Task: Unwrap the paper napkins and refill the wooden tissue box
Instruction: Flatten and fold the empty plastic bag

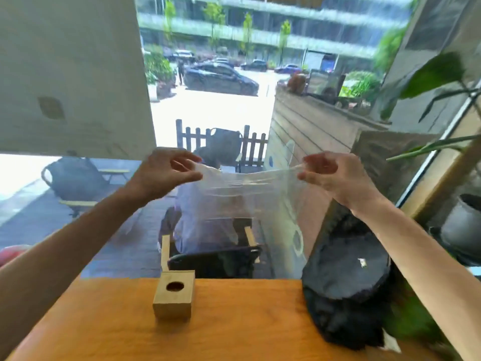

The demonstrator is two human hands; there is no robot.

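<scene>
Over wooden counter: left hand, right hand raised, each grip pinching stretched plastic wrap.

Both forearms are bare, with no sleeve in sight up to the frame's edge at 8 and 4 o'clock. The left hand and right hand wear no gloves, rings, watch or bracelet. The wrists are unadorned; the fingers look slender and slightly blurred.

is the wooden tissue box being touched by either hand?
No. Both the left hand and right hand are raised above the table, pinching the clear plastic wrapper, while the wooden tissue box sits alone below.
</scene>
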